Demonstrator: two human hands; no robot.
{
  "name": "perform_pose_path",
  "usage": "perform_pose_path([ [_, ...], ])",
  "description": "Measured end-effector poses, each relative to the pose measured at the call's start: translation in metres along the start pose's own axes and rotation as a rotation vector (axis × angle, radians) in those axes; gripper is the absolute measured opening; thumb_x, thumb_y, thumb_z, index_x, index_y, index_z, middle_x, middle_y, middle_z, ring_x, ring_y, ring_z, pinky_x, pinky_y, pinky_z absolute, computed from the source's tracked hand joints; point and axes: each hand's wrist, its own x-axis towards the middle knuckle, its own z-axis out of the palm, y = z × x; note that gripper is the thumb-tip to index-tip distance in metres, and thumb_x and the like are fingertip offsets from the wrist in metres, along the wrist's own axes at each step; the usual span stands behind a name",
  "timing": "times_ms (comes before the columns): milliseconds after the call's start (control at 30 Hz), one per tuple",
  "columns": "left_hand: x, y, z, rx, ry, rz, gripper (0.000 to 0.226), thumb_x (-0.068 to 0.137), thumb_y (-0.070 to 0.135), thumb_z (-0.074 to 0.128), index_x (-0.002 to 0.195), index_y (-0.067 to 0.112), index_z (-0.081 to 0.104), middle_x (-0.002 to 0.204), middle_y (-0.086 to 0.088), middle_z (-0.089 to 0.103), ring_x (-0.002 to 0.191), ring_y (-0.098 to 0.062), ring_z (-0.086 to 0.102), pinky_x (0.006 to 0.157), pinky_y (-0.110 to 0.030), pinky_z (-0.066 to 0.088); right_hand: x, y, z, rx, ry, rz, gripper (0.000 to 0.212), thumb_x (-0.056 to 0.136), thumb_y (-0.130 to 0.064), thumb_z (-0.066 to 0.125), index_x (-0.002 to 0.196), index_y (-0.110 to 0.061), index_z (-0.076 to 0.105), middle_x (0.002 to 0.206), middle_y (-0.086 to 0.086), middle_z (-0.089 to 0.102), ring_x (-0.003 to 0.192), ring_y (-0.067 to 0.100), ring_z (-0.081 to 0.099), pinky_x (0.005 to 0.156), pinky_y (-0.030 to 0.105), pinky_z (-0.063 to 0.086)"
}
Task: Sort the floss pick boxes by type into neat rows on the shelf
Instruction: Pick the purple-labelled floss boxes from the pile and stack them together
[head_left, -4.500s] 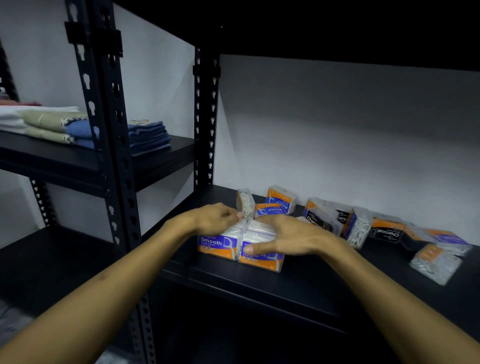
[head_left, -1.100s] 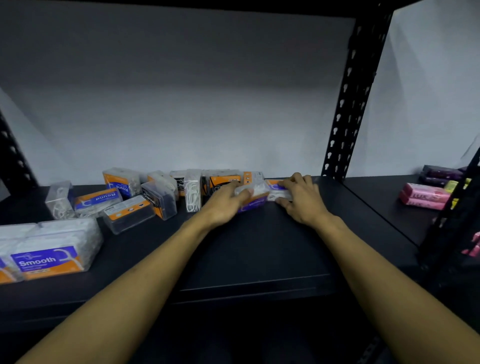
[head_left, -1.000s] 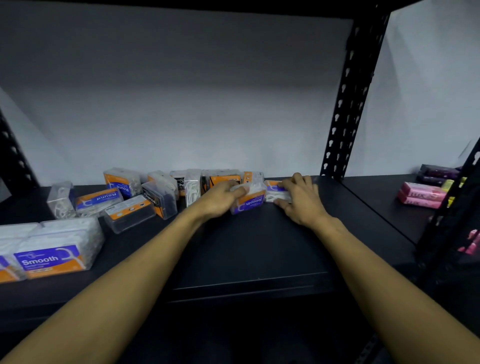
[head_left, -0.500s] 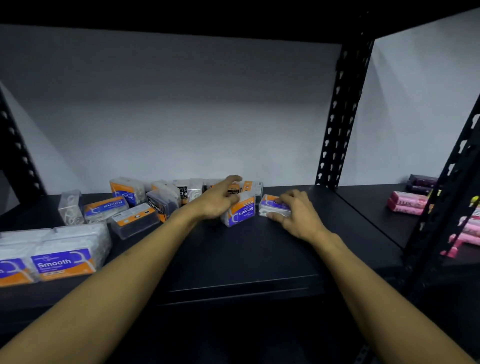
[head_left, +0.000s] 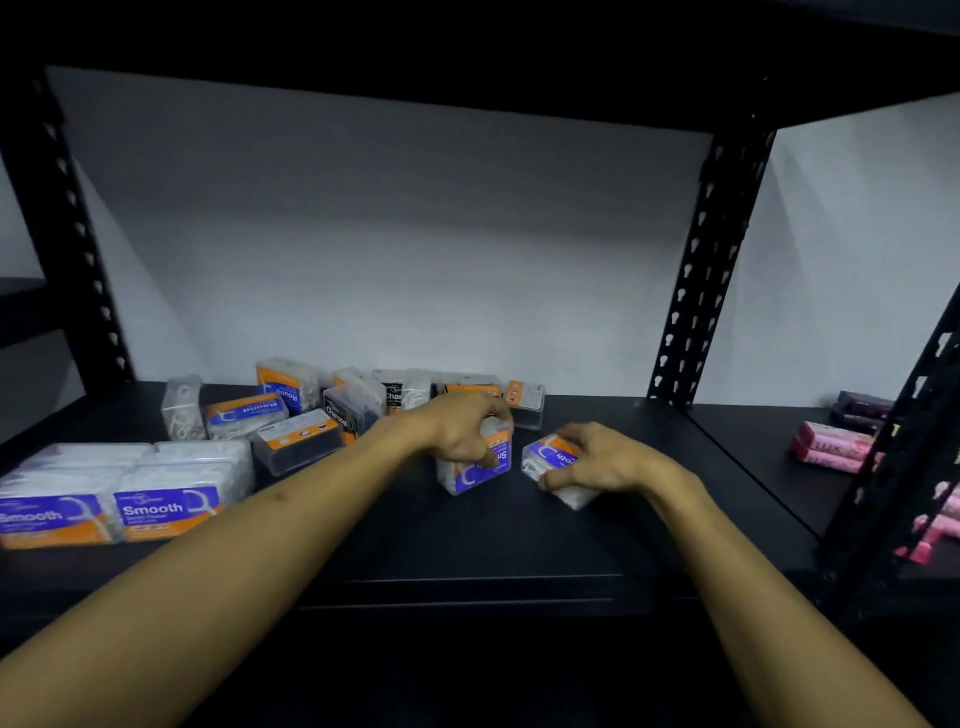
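Purple-orange box (head_left: 475, 465) – left hand (head_left: 460, 431) gripping

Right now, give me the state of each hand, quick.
Left hand: grip closed on a Smooth floss box, stood on end.
Right hand: grip closed on another Smooth box, tilted.

Your left hand (head_left: 460, 434) holds a clear Smooth box (head_left: 475, 462) stood on end at mid-shelf (head_left: 519, 540); your right hand (head_left: 605, 457) covers a tilted Smooth box (head_left: 550, 460) just beside it. Two Smooth boxes (head_left: 111, 512) sit squared at front left. Round boxes (head_left: 247, 413) and Charcoal boxes (head_left: 345, 410) lie jumbled along the back.
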Motion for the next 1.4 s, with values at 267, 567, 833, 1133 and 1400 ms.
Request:
perform_pose_path([
  [267,-0.034,-0.021,-0.019,-0.119,0.09,-0.033,0.05,0.063,0.03,0.091,0.098,0.022,0.055,0.097,0.003,0.067,0.087,-0.018,0.063,0.069,-0.028,0.048,-0.014,-0.023,-0.006,-0.041,-0.122,-0.008,0.073,0.063,-0.067,0.081,0.12,-0.029,0.057,0.11,-0.009,0.065,0.096,0.01,0.064,0.092,0.034,0.053],
  [567,-0.07,-0.046,-0.004,-0.535,0.172,0.085,0.072,0.078,0.019,0.084,0.139,0.037,0.051,0.118,0.017,0.063,0.091,0.001,0.069,0.086,-0.02,0.057,-0.016,-0.032,0.009,0.23,0.095,-0.12,0.064,0.066,-0.03,0.086,0.114,-0.02,0.045,0.101,0.001,0.063,0.085,0.014,0.064,0.072,0.031,0.055],
  [833,-0.083,-0.054,0.012,-0.536,0.336,-0.009,0.046,0.061,0.048,0.087,0.096,0.032,0.062,0.092,0.004,0.072,0.08,-0.013,0.071,0.08,-0.044,0.059,-0.016,-0.031,0.019,0.606,0.124,-0.245,0.056,0.078,-0.031,0.084,0.123,-0.029,0.05,0.11,0.002,0.066,0.095,0.016,0.068,0.083,0.033,0.06],
  [1133,-0.096,-0.055,0.019,-0.639,0.405,-0.099,0.057,0.055,0.049,0.088,0.093,0.026,0.053,0.092,0.001,0.073,0.083,-0.016,0.072,0.081,-0.047,0.059,-0.018,-0.037,0.01,0.742,0.331,-0.208,0.056,0.069,-0.03,0.091,0.09,-0.016,0.041,0.081,0.005,0.074,0.069,0.016,0.074,0.06,0.028,0.054],
  [1400,-0.108,-0.046,0.012,-0.41,0.389,-0.103,0.054,0.072,0.049,0.083,0.098,0.021,0.044,0.089,0.002,0.068,0.078,-0.012,0.066,0.062,-0.034,0.055,-0.026,-0.044,-0.001,0.77,0.3,-0.313,0.038,0.086,-0.023,0.077,0.121,-0.018,0.064,0.102,0.004,0.073,0.092,0.019,0.073,0.075,0.019,0.056],
])
